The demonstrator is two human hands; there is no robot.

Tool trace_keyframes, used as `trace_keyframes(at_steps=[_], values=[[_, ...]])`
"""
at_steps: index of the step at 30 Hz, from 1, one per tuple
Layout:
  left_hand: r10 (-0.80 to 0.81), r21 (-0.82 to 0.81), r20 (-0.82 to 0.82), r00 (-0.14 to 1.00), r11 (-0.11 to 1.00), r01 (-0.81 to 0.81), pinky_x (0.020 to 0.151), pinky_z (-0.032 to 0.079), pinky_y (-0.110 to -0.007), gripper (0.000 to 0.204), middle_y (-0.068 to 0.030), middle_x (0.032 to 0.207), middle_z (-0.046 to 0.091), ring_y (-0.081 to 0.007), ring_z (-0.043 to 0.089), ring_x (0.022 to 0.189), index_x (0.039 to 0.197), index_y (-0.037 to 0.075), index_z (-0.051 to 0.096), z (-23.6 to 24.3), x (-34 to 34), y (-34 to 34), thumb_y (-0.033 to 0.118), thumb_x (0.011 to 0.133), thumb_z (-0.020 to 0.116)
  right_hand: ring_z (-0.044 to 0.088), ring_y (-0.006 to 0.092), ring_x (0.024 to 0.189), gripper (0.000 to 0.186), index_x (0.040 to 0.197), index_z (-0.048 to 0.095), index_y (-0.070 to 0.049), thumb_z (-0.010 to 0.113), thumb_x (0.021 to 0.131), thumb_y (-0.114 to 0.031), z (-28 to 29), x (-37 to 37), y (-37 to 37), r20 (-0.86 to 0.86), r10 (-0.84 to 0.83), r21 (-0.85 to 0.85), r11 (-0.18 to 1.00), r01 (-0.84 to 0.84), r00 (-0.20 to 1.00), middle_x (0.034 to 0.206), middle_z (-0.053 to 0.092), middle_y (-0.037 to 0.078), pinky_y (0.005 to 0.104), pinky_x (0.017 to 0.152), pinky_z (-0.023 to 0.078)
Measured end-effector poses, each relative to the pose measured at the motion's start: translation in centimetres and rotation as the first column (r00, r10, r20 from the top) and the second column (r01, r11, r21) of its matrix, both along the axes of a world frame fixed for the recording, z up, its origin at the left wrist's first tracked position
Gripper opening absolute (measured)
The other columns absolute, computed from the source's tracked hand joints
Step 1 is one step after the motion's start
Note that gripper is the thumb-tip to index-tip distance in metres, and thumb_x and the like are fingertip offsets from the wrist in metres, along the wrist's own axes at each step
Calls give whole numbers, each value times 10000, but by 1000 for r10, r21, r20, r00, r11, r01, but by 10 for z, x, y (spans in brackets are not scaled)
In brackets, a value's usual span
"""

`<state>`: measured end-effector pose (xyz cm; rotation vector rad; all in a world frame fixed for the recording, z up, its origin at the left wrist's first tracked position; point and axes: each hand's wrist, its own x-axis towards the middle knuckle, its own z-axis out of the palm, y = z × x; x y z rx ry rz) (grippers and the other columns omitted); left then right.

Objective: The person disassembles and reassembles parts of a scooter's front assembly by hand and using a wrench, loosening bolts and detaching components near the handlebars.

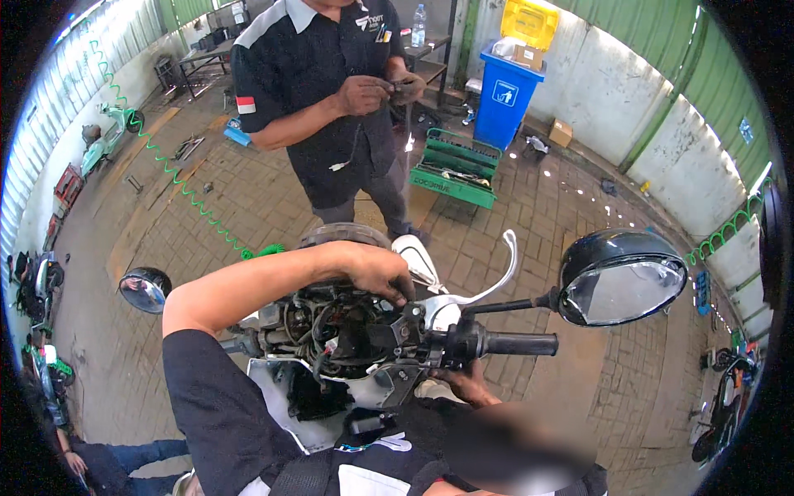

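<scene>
My left hand [382,273] is bent over the middle of the motorcycle's handlebar [475,344], fingers half curled and pointing down near the root of the pale lever [496,281]; I can't tell whether they have hold of anything. My right hand [467,383] is below the black grip [525,344], its fingertips lost behind the parts above, so I can't tell its hold either. Exposed wiring [327,326] sits just under my left wrist. Beyond that hand, a co-worker's dark shirt [314,83] carries pale chest lettering. Ahead and to the right of it, a green toolbox [463,197] has lettering along its front and loose tools inside. Farther off, a blue bin [496,120] bears a white pictogram label, with a small carton [528,56] at its mouth under the raised yellow lid [529,23]. The small thing in the co-worker's fingers is hard to make out, and a blurred patch hides what lies beside my right forearm
</scene>
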<state>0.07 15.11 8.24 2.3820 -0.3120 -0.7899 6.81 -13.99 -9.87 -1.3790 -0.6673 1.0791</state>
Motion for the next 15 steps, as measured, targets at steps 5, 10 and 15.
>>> trace_keyframes(at_steps=[5,10,15], values=[[143,131,162,976,977,-165,839,457,-414,286,-146,1046,632,-332,585,980,1090,107,630,3,-20,-13,229,832,605,486,198,1028,639,1205,466,-17,785,670,-161,14,-2,-1,30,-30,-79,996,33,999,1113,527,74,341,876,417],[282,189,355,891,912,-364,870,440,-412,261,-140,987,641,-325,582,965,1054,145,652,-3,-42,-28,232,810,623,503,197,1001,636,1198,456,-1,785,679,-163,17,0,1,31,34,-96,995,-31,999,1091,531,87,333,804,460],[286,139,397,872,920,-365,886,441,-413,303,-141,1006,637,-315,582,977,1094,112,627,-13,-49,-30,185,803,590,503,187,990,692,1244,409,-8,792,685,-147,28,0,3,31,53,-121,991,-49,998,1105,520,101,306,747,491]])
